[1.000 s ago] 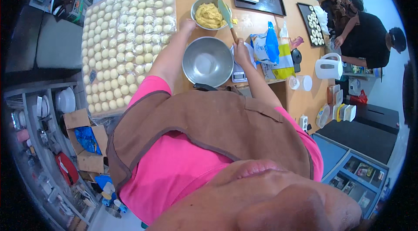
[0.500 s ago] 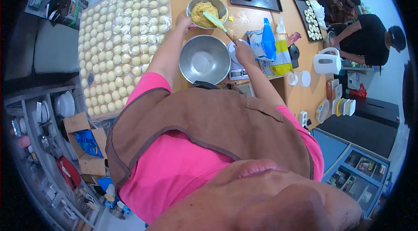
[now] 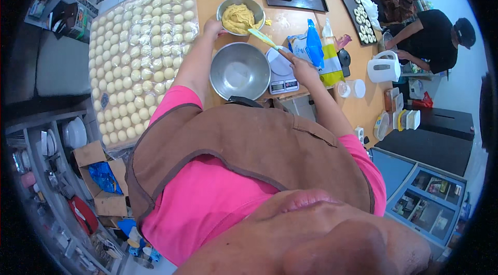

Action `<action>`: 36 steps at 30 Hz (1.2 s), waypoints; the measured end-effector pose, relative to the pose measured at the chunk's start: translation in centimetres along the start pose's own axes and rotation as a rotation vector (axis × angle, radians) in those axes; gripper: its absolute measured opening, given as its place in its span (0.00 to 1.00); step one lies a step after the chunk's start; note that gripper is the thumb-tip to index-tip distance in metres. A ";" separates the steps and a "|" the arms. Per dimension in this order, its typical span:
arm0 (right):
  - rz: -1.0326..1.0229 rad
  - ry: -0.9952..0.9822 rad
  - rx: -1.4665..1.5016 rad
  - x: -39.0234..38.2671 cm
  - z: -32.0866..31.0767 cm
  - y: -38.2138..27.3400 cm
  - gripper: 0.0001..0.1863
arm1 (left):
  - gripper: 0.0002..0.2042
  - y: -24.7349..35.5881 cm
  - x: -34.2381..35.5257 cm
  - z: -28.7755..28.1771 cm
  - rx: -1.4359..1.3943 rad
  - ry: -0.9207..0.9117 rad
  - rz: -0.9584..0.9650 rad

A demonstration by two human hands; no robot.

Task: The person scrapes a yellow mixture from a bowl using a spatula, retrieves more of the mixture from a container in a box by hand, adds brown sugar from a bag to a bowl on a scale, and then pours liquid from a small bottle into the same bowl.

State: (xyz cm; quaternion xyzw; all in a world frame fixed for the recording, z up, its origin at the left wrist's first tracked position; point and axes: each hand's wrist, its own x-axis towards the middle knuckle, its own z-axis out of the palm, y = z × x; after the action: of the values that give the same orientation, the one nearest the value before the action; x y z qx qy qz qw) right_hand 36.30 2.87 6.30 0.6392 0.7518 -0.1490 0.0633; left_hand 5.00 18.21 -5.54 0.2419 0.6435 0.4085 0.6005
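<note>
My left hand (image 3: 213, 28) is closed on the left rim of a small steel bowl (image 3: 263, 18), thumb at its edge. Soft yellow dough (image 3: 238, 18) fills much of that bowl. In my right hand (image 3: 303, 67) is a spatula (image 3: 270, 41) with a pale green blade and a wooden handle. Its blade tip is at the bowl's lower right rim, apart from the main lump of dough. Nearer to me stands a larger steel bowl (image 3: 240, 72), with nothing seen in it. A white kitchen scale (image 3: 283, 84) lies under my right wrist and the spatula handle.
Rows of pale dough balls (image 3: 137, 57) under plastic cover the table's left. To the right are a blue-and-white bag (image 3: 311, 47), a green-and-white pack (image 3: 331, 65), a white kettle (image 3: 384, 69) and a tray of rings (image 3: 360, 21). Another person (image 3: 430, 41) works at the far right.
The spatula blade has come off the dough to the bowl's lower right rim, with my right hand lower and further right. The whole view has shifted slightly. My left hand keeps holding the bowl.
</note>
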 end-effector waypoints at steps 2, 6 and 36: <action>-0.034 0.074 0.066 -0.7 0.3 1.4 0.20 | 0.06 0.1 0.2 0.1 0.070 -0.035 0.002; -0.098 0.150 0.576 0.5 1.2 1.1 0.17 | 0.05 -1.1 2.4 -0.9 0.021 -0.025 -0.029; 0.156 0.080 0.384 1.5 4.7 2.1 0.20 | 0.08 -0.5 1.6 -0.4 0.051 -0.001 -0.038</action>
State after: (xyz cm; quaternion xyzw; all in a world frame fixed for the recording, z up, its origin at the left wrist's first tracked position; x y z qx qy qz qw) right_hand 37.64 3.17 1.07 0.7011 0.6599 -0.2586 -0.0782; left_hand 4.45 19.17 -6.87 0.2451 0.6579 0.3801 0.6021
